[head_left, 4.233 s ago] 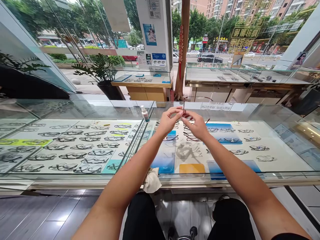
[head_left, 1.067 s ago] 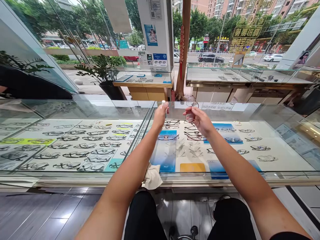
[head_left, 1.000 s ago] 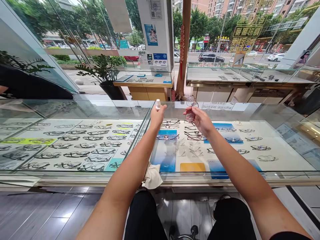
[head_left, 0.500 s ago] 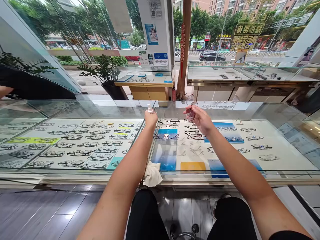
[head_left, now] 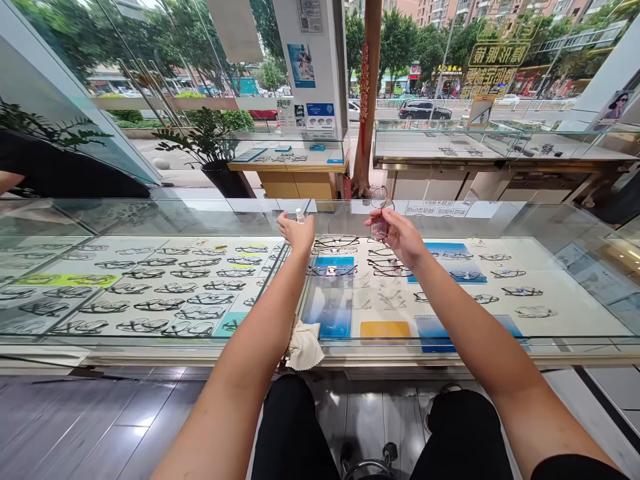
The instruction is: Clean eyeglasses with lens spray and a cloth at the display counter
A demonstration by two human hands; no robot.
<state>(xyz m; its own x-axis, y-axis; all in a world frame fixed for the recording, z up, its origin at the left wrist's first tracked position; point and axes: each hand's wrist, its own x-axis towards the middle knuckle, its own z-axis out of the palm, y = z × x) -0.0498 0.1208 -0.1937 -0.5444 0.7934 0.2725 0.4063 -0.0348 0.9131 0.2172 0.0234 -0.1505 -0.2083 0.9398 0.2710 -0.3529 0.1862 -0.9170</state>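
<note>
My right hand (head_left: 400, 235) pinches a pair of thin red-framed glasses (head_left: 379, 212) and holds them upright above the glass counter. My left hand (head_left: 298, 233) reaches to the left over the counter top and closes round a small white spray bottle (head_left: 300, 215), whose cap shows above my fingers. A crumpled pale cleaning cloth (head_left: 305, 348) lies at the counter's near edge beside my left forearm.
The glass display counter (head_left: 150, 347) runs across in front of me, with several rows of eyeglass frames inside it. Further glass cases (head_left: 450, 150) and a potted plant (head_left: 210, 143) stand behind. My knees are below the counter edge, and a dark-sleeved arm (head_left: 30, 175) shows at far left.
Both hands held the glasses at first. Since then my left hand picked up the spray bottle, brought it near the glasses, then moved left and down with it toward the counter top.
</note>
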